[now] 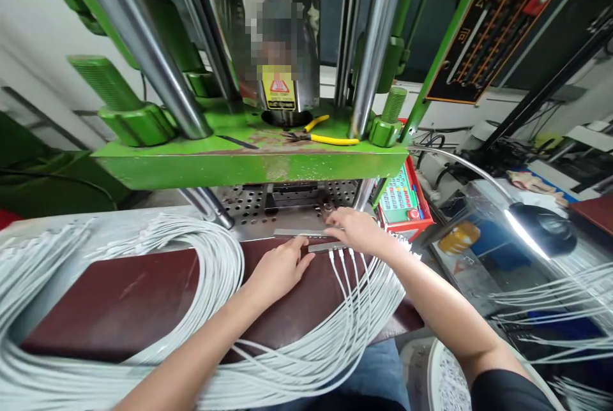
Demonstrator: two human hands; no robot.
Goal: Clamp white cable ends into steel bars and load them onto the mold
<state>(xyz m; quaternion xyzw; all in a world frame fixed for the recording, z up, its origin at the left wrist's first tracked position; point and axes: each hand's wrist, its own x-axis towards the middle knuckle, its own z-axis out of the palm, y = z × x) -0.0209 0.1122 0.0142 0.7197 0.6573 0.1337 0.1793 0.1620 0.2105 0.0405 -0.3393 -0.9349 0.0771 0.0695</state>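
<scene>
My left hand [280, 267] rests over the brown board, its thumb and index finger closed on the left end of a short metal bar [325, 247]. Several white cables [352, 277] run from that bar toward me, their connector ends lined up along it. Just beyond lies a second, thin metal strip [299, 232]. My right hand [357, 230] reaches over the bar with bent fingers, and its thumb meets the strip's right end; the fingertips are partly hidden. A large bundle of white cables [306, 360] loops across the brown board [138, 290] below my forearms.
A green press [258, 168] with steel columns stands ahead, above a perforated metal plate [244, 207]. Yellow-handled pliers [335, 140] lie on its crossbeam. A red-edged control box [405, 200] is at the right. A black lamp [541, 229] and a white bucket [433, 373] stand farther right.
</scene>
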